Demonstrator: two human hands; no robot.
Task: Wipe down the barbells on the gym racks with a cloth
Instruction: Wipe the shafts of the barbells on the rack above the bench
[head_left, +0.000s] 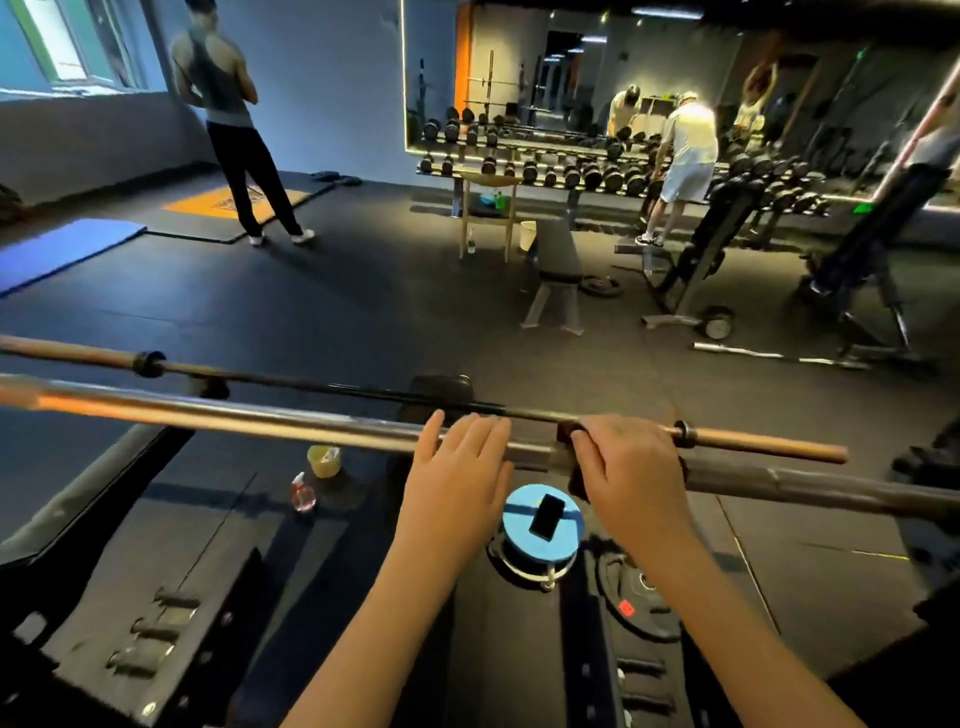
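— What's hard to make out?
— The cloth (576, 480). It's dark and mostly hidden under the right hand (626, 467), with only its edges showing. Both ends of the near barbell (260, 418) are cut off.
— And the hands?
— The right hand's fingers curl over the cloth, wrapping it on that bar. The left hand (457, 470) rests just beside it on the same bar, fingers fairly straight, gripping nothing. A thinner barbell (753, 444) lies just behind.
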